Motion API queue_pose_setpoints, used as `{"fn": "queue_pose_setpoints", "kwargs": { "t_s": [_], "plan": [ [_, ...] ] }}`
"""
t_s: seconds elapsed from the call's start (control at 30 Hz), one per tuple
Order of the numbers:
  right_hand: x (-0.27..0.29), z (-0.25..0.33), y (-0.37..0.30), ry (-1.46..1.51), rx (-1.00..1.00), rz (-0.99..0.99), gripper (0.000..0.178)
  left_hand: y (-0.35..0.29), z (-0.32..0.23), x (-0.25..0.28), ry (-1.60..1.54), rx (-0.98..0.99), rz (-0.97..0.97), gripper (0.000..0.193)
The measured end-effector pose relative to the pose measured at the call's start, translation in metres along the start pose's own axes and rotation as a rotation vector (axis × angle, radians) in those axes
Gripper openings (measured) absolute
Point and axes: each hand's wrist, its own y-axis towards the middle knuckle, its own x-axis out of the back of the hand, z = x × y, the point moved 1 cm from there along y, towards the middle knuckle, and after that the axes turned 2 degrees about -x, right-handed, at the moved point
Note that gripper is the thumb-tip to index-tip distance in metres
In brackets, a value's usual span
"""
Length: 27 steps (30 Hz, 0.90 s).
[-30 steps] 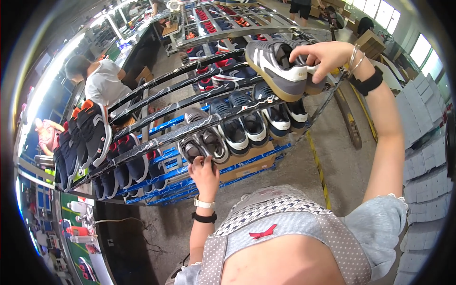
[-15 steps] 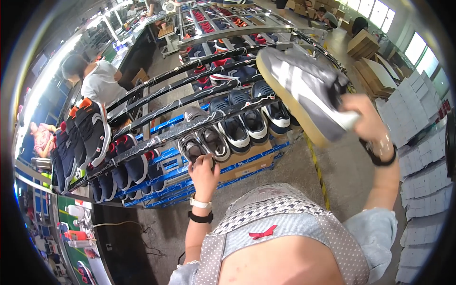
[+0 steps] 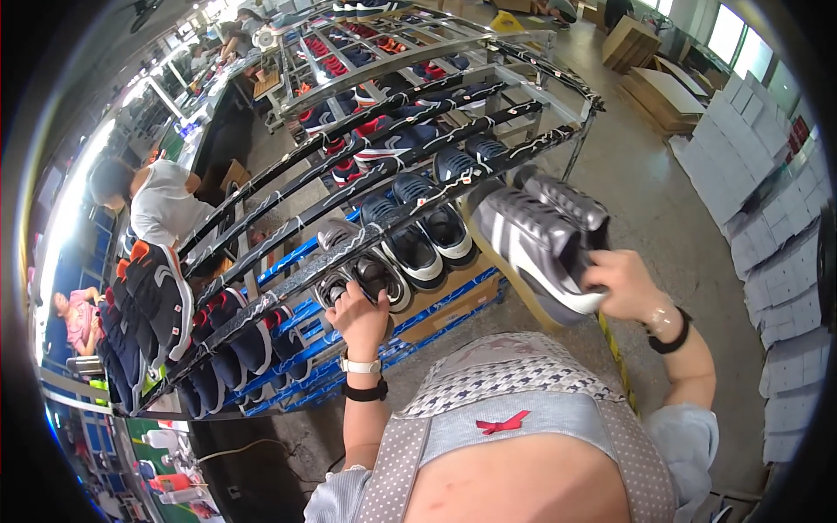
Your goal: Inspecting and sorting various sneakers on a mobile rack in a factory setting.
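My right hand (image 3: 623, 283) grips a pair of grey sneakers (image 3: 532, 240) with white side stripes and pale yellowish soles by their heel end, toes pointing away at the rack's right front. My left hand (image 3: 359, 315) is closed at the heel openings of another grey pair of sneakers (image 3: 377, 272) resting on the front rail; its fingertips are partly hidden inside. Just right of that pair, dark blue sneakers (image 3: 410, 246) with white soles lean on the same metal rack (image 3: 301, 277).
Black sneakers with orange linings (image 3: 157, 296) hang at the rack's left end. A person in a white top (image 3: 166, 205) sits beyond it, by a long workbench. White stacked boxes (image 3: 741, 166) line the right side, and flattened cardboard (image 3: 658, 96) lies farther back.
The grey striped pair in my right hand has come down and toward the rack, and its second shoe now shows more. My left hand stays at the other grey pair.
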Motion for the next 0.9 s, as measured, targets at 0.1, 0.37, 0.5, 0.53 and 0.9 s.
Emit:
{"fn": "queue_pose_setpoints", "kwargs": {
  "t_s": [0.1,0.37,0.5,0.53,0.9],
  "plan": [
    [-0.031,-0.01,0.03,-0.097,0.056,-0.045,0.012,0.001,0.002,-0.004,0.006,0.034,-0.007,0.043],
    [-0.083,-0.012,0.115,-0.18,0.18,-0.172,0.007,0.005,0.003,-0.002,-0.054,0.052,-0.015,0.043],
    [-0.089,-0.006,0.14,-0.147,0.089,-0.157,0.013,-0.001,0.006,-0.005,-0.03,0.042,-0.034,0.044],
    [-0.089,-0.007,0.144,-0.158,0.089,-0.177,0.014,-0.003,0.006,-0.004,-0.043,0.037,-0.034,0.044],
    [-0.066,-0.001,0.141,-0.226,0.218,-0.216,0.012,-0.003,0.004,0.001,-0.122,0.044,-0.053,0.04]
  ]
}}
